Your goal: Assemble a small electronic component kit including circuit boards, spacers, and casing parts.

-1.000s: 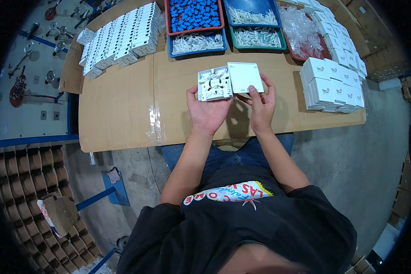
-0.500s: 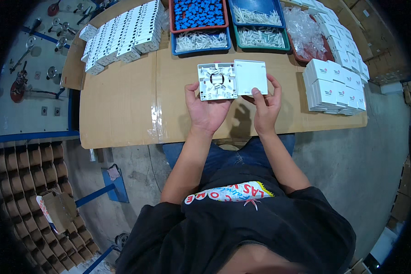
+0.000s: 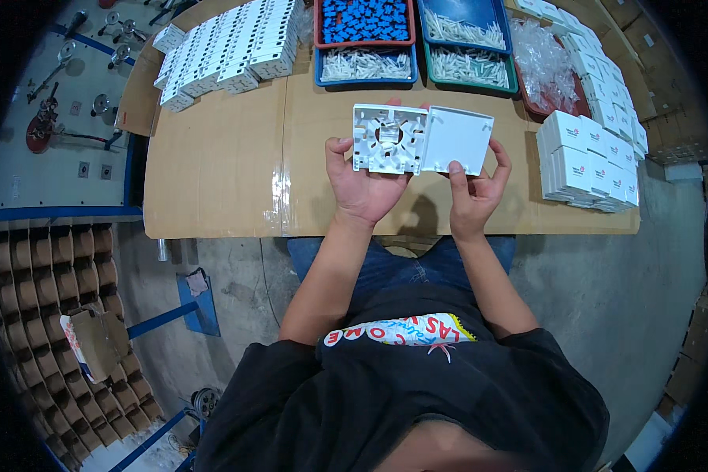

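I've L hand [image 3: 366, 193] fingers cupped under the box [image 3: 368, 141], R hand [image 3: 477, 200] fingers pinching the lid [image 3: 459, 138]; if R grip slips, lid prob. drops onto counter [image 3: 220, 177].

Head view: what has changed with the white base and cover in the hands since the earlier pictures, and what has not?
The white base has turned slightly clockwise, and the white cover, at first set higher, now sits about level at its right; both look larger. Nothing was grasped or released: left hand keeps the base, right hand the cover. The view shifted, but trays and stacked boxes stayed put.
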`<control>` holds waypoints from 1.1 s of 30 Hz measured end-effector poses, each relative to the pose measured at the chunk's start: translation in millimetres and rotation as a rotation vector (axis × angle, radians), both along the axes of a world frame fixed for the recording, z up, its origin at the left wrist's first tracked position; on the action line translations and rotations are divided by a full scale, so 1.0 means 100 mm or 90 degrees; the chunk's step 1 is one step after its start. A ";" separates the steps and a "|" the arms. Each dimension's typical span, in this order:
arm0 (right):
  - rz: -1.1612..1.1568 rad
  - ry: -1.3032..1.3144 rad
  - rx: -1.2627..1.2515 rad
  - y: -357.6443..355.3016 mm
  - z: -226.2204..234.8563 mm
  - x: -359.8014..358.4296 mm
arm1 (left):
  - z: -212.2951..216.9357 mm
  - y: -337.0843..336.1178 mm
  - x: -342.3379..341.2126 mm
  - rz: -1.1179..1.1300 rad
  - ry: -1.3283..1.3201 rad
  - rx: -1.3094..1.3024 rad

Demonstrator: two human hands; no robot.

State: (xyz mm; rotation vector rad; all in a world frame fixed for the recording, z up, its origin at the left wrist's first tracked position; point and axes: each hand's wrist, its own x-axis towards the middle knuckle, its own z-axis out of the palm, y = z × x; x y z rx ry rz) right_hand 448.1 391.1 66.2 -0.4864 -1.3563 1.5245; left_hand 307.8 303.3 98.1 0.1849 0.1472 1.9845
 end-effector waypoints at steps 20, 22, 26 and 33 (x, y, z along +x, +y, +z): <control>0.029 -0.058 -0.020 0.05 0.03 -0.01 | 0.04 -0.01 -0.02 0.019 -0.097 -0.015; 0.042 -0.060 -0.027 0.07 0.04 -0.01 | 0.04 0.00 -0.03 0.015 -0.089 -0.021; 0.070 -0.079 -0.016 0.10 0.09 -0.01 | -0.02 0.01 -0.05 0.030 -0.082 -0.042; 0.096 -0.081 0.000 0.11 0.06 -0.01 | -0.02 0.05 -0.05 0.062 -0.089 -0.062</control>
